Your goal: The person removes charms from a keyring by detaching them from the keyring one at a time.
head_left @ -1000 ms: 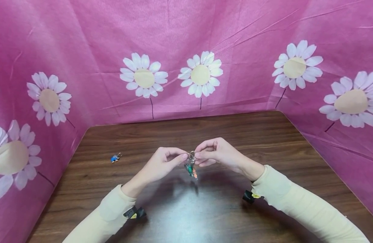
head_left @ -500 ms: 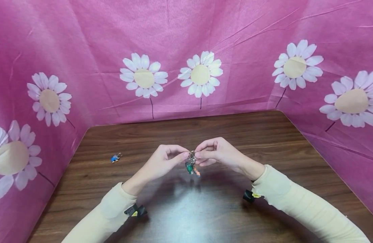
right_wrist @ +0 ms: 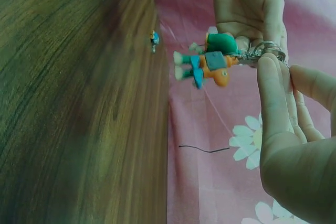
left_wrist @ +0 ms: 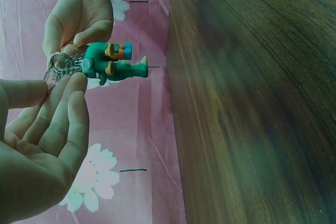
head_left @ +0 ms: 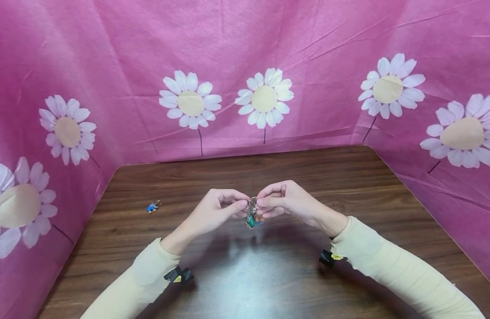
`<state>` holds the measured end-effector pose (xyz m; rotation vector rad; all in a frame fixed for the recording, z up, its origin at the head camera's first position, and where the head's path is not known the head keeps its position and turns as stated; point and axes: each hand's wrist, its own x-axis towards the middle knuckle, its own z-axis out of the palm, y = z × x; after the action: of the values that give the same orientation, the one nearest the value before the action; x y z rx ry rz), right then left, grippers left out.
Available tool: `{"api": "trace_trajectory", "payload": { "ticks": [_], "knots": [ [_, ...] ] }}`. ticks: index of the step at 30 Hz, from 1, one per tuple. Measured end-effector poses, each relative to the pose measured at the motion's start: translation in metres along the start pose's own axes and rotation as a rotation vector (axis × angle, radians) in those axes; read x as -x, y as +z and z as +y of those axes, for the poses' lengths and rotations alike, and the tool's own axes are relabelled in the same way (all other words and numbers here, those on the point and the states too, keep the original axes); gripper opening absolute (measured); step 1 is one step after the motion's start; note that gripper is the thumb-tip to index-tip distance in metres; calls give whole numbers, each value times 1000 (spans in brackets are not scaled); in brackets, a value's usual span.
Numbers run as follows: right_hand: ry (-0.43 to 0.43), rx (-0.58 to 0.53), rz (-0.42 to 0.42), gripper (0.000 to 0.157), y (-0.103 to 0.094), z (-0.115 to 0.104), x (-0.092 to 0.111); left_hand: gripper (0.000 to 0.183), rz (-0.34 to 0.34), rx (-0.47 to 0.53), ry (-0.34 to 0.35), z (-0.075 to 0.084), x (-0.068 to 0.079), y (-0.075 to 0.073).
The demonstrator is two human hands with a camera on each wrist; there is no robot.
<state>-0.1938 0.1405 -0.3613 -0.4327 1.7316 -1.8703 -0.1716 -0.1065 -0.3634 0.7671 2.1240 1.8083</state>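
Note:
Over the table's middle, my left hand (head_left: 213, 212) and right hand (head_left: 294, 201) meet fingertip to fingertip. Thumb and forefinger of the left pinch a metal key ring (left_wrist: 50, 78); those of the right pinch the metal rings (right_wrist: 272, 49) from the other side. The rings overlap, with short chains bunched below them. From the chains dangle a green figure keychain (left_wrist: 97, 59) and an orange figure keychain (right_wrist: 214, 62) with blue parts and a grey-blue back. In the head view the green one mostly covers the orange. Which ring bears which figure I cannot tell.
A small blue figure keychain (head_left: 152, 207) with its ring lies on the left side of the brown wooden table (head_left: 328, 173). Pink cloth (head_left: 324, 97) with white daisies rises behind the table and along both sides. Dark wrist cameras (head_left: 179, 275) hang under the cuffs.
The left hand has risen slightly and edged toward the right hand, which stays put. The dangling figures have swung and turned, so the orange one now sits behind the green one.

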Motion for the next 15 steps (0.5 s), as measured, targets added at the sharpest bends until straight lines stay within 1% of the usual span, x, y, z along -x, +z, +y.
{"api": "trace_trajectory", "payload": {
  "ticks": [9,15],
  "knots": [
    [-2,-3,-3,17,1,1,-1,20,16,-62,-27,-2,0,-3],
    [5,-8,-8,17,3,1,-2,23,34,-133,-40,1,0,-4]
  ]
}}
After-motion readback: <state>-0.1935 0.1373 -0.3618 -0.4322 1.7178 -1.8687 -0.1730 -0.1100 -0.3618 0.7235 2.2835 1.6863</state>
